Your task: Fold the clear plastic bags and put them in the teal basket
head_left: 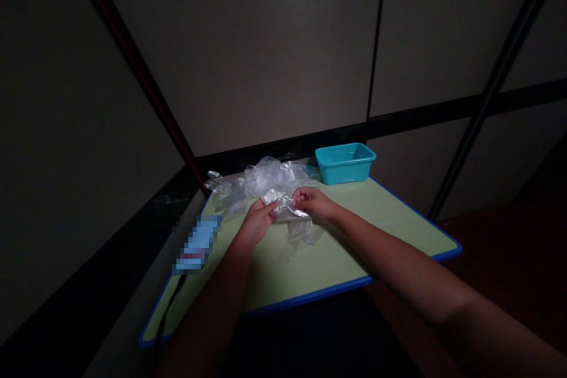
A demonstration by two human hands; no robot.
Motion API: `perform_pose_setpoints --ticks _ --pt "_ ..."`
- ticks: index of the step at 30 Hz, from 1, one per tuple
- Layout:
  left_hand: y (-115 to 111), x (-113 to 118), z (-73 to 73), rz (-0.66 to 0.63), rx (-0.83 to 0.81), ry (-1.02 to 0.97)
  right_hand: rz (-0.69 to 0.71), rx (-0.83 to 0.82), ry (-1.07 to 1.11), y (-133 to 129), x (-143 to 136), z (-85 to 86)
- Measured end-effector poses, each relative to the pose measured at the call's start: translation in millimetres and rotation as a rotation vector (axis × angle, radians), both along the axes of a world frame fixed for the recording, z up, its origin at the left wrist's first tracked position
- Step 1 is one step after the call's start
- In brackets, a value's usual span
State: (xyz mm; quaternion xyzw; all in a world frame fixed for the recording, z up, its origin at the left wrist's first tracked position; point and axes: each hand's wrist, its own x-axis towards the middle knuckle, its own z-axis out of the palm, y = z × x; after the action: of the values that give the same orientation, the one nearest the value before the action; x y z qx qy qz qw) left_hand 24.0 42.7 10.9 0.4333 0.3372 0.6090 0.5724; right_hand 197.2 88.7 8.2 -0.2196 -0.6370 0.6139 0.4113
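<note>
Left hand [260, 220] and right hand [313, 202], just apart, pinched a crumpled clear plastic bag [286, 209] over the blue-edged, pale-green table [376, 210].

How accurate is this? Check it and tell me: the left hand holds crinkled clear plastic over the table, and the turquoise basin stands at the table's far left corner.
Not quite: the turquoise basin isn't at the far left corner. The head view shows it at the table's far right corner. The left hand does hold crinkled clear plastic over the table.
</note>
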Motion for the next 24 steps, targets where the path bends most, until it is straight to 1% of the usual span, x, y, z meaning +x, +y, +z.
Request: perform_pose_setpoints --ticks 5,9,13,15,18,22,24 --pt "-1 -4 0.2 0.004 -0.042 -0.012 -0.121 0.051 0.02 4 0 -1.6" --pt "-4 -2 1.1 -0.026 -0.085 0.006 -0.137 0.078 -0.006 7 0 -4.4" --pt "-4 0 0.5 -0.006 -0.082 0.048 -0.147 0.14 -0.091 6 -1 -6.1" --pt "-3 0 0.3 0.013 -0.073 0.064 -0.191 0.206 -0.136 5 -1 -5.8" --pt "-1 -2 -0.1 0.064 -0.041 0.121 -0.312 0.359 -0.203 1 -1 -3.2" --pt "1 -5 -3.0 0.15 0.004 0.214 -0.448 0.531 -0.283 -4 1 3.0" --pt "2 -6 -5.0 0.181 0.026 0.243 -0.492 0.65 -0.325 -8 3 6.5"
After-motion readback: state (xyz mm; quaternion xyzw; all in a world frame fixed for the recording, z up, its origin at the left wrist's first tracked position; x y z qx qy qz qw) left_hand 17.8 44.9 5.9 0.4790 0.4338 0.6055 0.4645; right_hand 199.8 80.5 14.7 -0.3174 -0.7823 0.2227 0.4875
